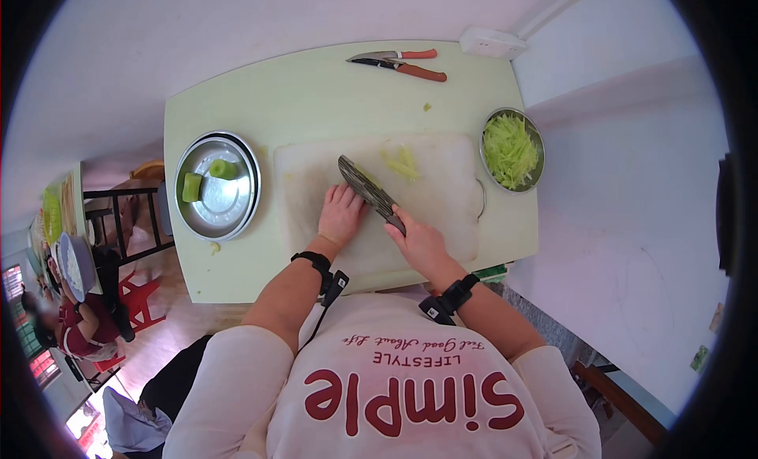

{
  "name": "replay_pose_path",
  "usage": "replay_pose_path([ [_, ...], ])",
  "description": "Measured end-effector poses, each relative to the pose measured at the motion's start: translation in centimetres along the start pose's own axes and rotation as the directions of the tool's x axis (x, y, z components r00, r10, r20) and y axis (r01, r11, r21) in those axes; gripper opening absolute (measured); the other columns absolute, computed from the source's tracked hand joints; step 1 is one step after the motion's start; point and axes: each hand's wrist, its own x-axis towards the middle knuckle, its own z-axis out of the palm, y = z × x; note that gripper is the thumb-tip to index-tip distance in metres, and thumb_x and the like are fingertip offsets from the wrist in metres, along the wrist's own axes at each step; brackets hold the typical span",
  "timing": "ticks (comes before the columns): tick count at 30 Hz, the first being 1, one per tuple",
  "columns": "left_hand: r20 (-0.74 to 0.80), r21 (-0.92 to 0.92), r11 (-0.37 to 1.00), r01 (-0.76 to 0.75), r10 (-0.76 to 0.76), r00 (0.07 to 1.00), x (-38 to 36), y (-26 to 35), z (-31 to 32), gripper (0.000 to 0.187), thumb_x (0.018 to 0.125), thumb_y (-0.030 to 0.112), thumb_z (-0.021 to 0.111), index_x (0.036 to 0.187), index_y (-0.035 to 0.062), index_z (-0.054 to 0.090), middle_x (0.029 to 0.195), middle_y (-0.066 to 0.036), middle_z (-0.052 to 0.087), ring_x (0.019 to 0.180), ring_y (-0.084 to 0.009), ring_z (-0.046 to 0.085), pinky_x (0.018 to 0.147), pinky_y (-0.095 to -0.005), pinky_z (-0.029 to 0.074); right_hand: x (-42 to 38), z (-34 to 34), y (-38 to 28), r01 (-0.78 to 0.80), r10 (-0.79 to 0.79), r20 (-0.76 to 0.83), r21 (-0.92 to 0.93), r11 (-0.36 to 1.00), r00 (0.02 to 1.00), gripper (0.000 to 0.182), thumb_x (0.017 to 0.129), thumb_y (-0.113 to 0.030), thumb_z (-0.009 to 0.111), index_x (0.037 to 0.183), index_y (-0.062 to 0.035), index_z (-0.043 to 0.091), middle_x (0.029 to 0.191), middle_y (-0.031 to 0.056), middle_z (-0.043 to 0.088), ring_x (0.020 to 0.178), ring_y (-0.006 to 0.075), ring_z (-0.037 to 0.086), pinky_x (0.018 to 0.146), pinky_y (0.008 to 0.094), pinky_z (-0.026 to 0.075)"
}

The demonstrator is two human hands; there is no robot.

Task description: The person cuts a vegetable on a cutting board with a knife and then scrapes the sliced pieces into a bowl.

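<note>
My right hand point(418, 239) is closed on the handle of a dark patterned knife point(368, 188), its blade pointing up and left over the white cutting board point(442, 214). Close against the blade's left side, my left hand point(341, 214) rests with its fingers together; what lies under them is hidden. Pale green strips point(403, 165) are on the board to the right of the blade. A metal bowl of shredded green vegetable point(511, 151) stands to the right. On the left, a metal plate point(225, 210) holds two green vegetable chunks point(223, 170).
Two knives with reddish handles point(422, 70) lie at the table's far edge. A white socket box point(491, 43) is behind them. Small green scraps point(215, 247) lie on the table. At far left a person point(83, 325) sits near a red stool point(140, 301).
</note>
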Motion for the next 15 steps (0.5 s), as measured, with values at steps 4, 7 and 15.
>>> replay_pose_path([
  [4, 0.047, 0.038, 0.999, 0.015, -0.017, 0.999, 0.2, 0.1, -0.7, 0.03, 0.083, 0.022, 0.064, 0.108, 0.0071, 0.059, 0.115, -0.008, 0.056, 0.118, -0.026, 0.047, 0.101, -0.0443, 0.034, 0.5, -0.3, 0.6, -0.018, 0.017, 0.008, 0.131, 0.991, 1.0, 0.051, 0.092, -0.048, 0.05, 0.125, -0.0103, 0.056, 0.088, 0.0203, 0.067, 0.081, 0.0376, 0.065, 0.073, 0.0444, 0.051],
  [7, 0.012, -0.016, 1.0, 0.001, -0.001, 1.0, 0.5, 0.4, -0.9, 0.032, 0.083, 0.022, 0.064, 0.112, 0.0092, 0.058, 0.117, -0.006, 0.056, 0.12, -0.0238, 0.047, 0.101, -0.0431, 0.035, 0.6, -0.5, 1.6, 0.012, -0.007, -0.018, 0.298, 0.954, 1.0, 0.048, 0.093, -0.046, 0.05, 0.123, -0.0086, 0.058, 0.096, 0.0216, 0.066, 0.09, 0.0378, 0.063, 0.079, 0.0425, 0.05],
  [15, 0.004, -0.01, 1.0, 0.027, -0.027, 1.0, 0.5, 0.5, -0.9, 0.03, 0.083, 0.021, 0.063, 0.111, 0.0101, 0.058, 0.118, -0.005, 0.055, 0.12, -0.0233, 0.047, 0.101, -0.0427, 0.035, -1.2, -2.6, -0.4, -0.026, 0.036, -0.044, 0.211, 0.977, 0.998, 0.045, 0.092, -0.042, 0.052, 0.12, -0.0076, 0.06, 0.095, 0.0216, 0.066, 0.087, 0.0381, 0.064, 0.077, 0.043, 0.05],
])
